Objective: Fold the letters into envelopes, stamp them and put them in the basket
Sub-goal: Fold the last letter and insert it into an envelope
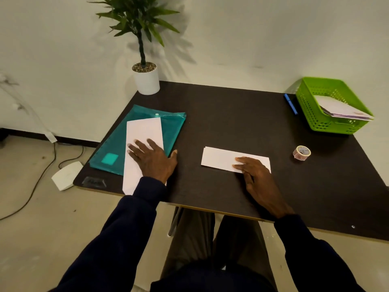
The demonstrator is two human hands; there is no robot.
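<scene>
Left hand (pixel 152 160) flat, fingers spread, on one long white paper (pixel 144 129) by the desk's (pixel 231 114) left edge; right hand (pixel 259 175) flat on one folded letter (pixel 219 158).

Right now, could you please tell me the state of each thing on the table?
Folded letter: folded, lying flat, right hand pressing its near right part.
Long sheet: flat, partly on the folder, under the left hand.
Folder: flap down, lying flat.
Basket: upright, holding envelopes.
Tape roll: on the table, untouched.
Pen: lying beside the basket.
</scene>
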